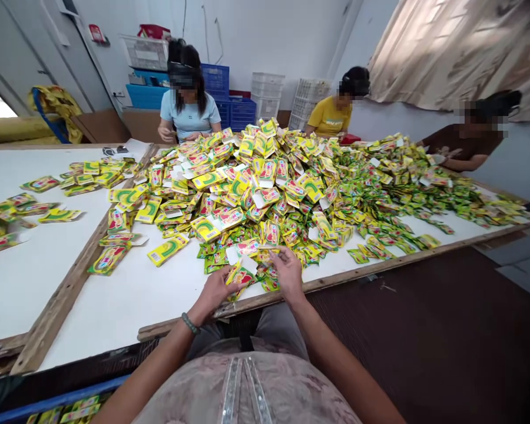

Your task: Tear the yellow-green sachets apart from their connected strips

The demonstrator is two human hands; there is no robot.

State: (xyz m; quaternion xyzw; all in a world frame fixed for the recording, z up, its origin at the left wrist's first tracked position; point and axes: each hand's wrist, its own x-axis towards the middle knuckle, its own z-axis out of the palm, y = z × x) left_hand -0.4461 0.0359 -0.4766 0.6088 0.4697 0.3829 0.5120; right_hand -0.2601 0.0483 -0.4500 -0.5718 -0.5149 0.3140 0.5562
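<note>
My left hand (219,290) is closed on a small yellow carton (239,274) with red and green print, and a white flap stands up at its top end. To the right of it, my right hand (288,272) pinches something flat and yellowish (269,248) between thumb and fingers; its kind is hard to make out. Both hands are over the table's front edge, close to each other. Just beyond them rises a big heap of yellow cartons (229,219), many with white flaps open. Small green sachets (215,259) lie under and around the hands.
The white table (128,300) has a raised wooden rim (66,294) at its left. More cartons lie on a second table (9,294). Several co-workers sit beyond the heap, one in a light blue shirt (189,113). A blue crate (70,397) of cartons stands at lower left.
</note>
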